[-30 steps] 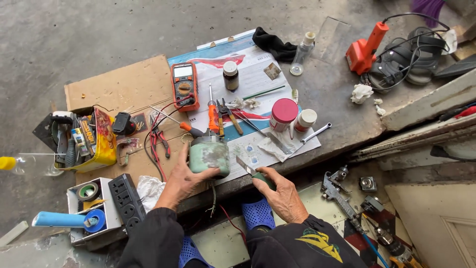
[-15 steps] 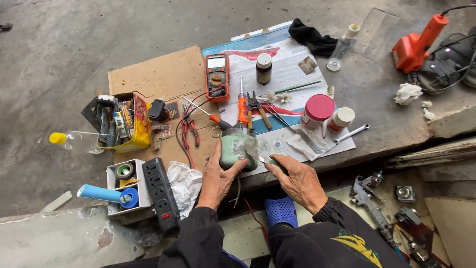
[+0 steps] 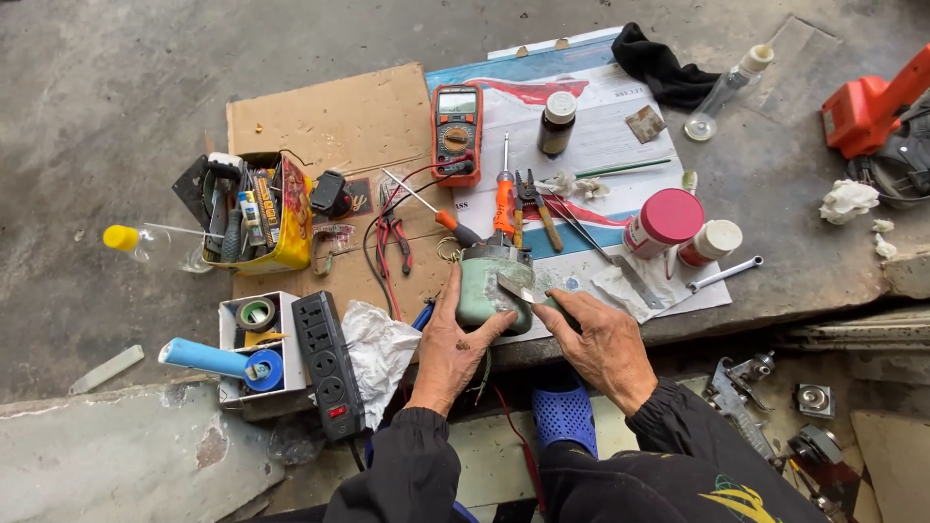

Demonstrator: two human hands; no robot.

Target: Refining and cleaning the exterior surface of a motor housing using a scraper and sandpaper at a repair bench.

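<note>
Head view. Left hand (image 3: 453, 341) wrapped around the near left side of the green motor (image 3: 489, 287), fingers (image 3: 448, 296) curled shut against its casing, thumb pressed on the front face. Motor upright at the near edge of the slab (image 3: 775, 232), between the two hands, touching both.

Right hand (image 3: 603, 341) just right of the motor, fingers pinched together on a thin metal blade (image 3: 515, 289) whose tip lies flat against the motor's front, directly beyond the left thumb.

Past the fingertips, just beyond the motor: orange screwdriver (image 3: 505, 199), pliers (image 3: 536, 208). Farther out, orange meter (image 3: 457, 132), red leads trailing back toward the left fingers. Right of the right-hand fingers, near: crumpled white paper (image 3: 620, 287), red-lidded jar (image 3: 663, 222), small wrench (image 3: 725, 274). Left of the left-hand fingers, near: white rag (image 3: 376, 351), black power strip (image 3: 328, 360); well apart, yellow tool tin (image 3: 260, 213). Blue sandal (image 3: 564, 415) below, between both wrists.
</note>
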